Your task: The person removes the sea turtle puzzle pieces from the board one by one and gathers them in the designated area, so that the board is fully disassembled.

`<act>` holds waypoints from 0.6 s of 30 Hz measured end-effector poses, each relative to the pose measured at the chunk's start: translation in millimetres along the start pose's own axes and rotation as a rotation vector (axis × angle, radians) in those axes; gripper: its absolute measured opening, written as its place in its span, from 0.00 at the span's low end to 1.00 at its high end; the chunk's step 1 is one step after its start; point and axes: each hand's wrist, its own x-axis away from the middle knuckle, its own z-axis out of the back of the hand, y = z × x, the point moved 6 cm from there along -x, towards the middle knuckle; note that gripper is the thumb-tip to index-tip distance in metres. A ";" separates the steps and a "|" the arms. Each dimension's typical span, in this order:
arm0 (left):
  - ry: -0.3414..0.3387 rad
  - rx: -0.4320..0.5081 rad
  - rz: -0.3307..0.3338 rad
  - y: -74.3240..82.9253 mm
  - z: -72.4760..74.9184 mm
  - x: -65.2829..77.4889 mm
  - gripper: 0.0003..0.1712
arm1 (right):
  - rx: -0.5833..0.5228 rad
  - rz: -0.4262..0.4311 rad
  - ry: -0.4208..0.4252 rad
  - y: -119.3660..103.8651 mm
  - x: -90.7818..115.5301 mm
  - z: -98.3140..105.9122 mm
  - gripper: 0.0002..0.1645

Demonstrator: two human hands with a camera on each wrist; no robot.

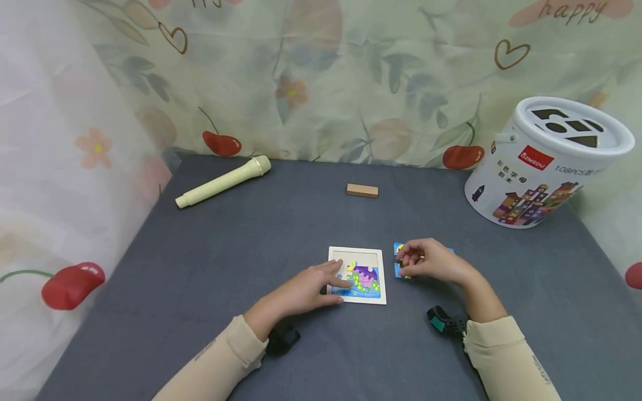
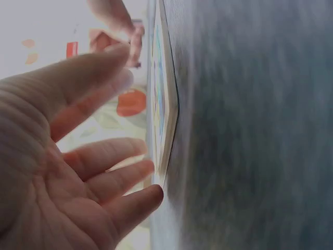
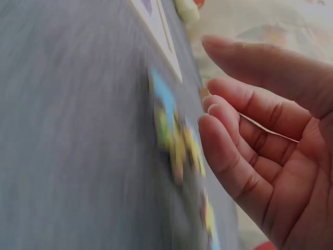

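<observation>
A square jigsaw puzzle in a pale wooden frame (image 1: pixel 358 250) lies in front of me, its lower part filled with blue, purple, pink and green pieces. My left hand (image 1: pixel 313 287) is spread over the frame's left side with fingers extended; the left wrist view shows the fingertips close to its edge. To the right of the frame, my right hand (image 1: pixel 435 260) hovers over several loose puzzle pieces (image 3: pixel 165 107), partly hiding them in the head view. Its fingers bend loosely, and the right wrist view shows a gap between thumb and fingers with nothing held.
A small wooden block (image 1: pixel 362 191) lies beyond the puzzle. At the back left is a cream microphone-shaped object (image 1: pixel 223 182). A white bucket with a shape-sorter lid (image 1: pixel 544 167) stands at the back right. Patterned cloth (image 1: pixel 321 83) hangs behind the dark tabletop (image 1: pixel 251 239).
</observation>
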 end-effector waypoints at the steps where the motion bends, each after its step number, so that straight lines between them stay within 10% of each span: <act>1: -0.002 0.010 -0.008 0.2 -1.0 -0.5 0.20 | -0.003 0.010 -0.009 -3.8 -3.3 -2.4 0.18; 18: -0.061 0.011 -0.009 -4.3 -8.8 -3.3 0.20 | 0.098 0.082 -0.109 -49.7 -50.0 -51.2 0.13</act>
